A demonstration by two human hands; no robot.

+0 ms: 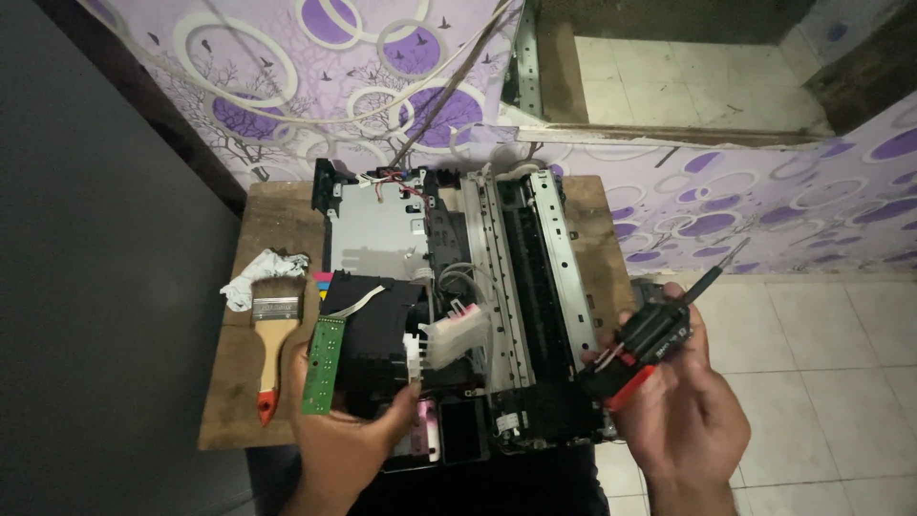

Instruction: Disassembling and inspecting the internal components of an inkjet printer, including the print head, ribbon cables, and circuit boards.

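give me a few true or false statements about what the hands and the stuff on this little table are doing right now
1. The left hand touches a green circuit board. True.
2. The right hand holds a hammer. False: it grips a screwdriver with a black and red handle.
3. A paintbrush lies on the wooden table, left of the opened printer. True.
4. The paintbrush rests on top of the printer. False: it lies on the table beside it.
5. A crumpled white cloth sits near the brush's bristles. True.
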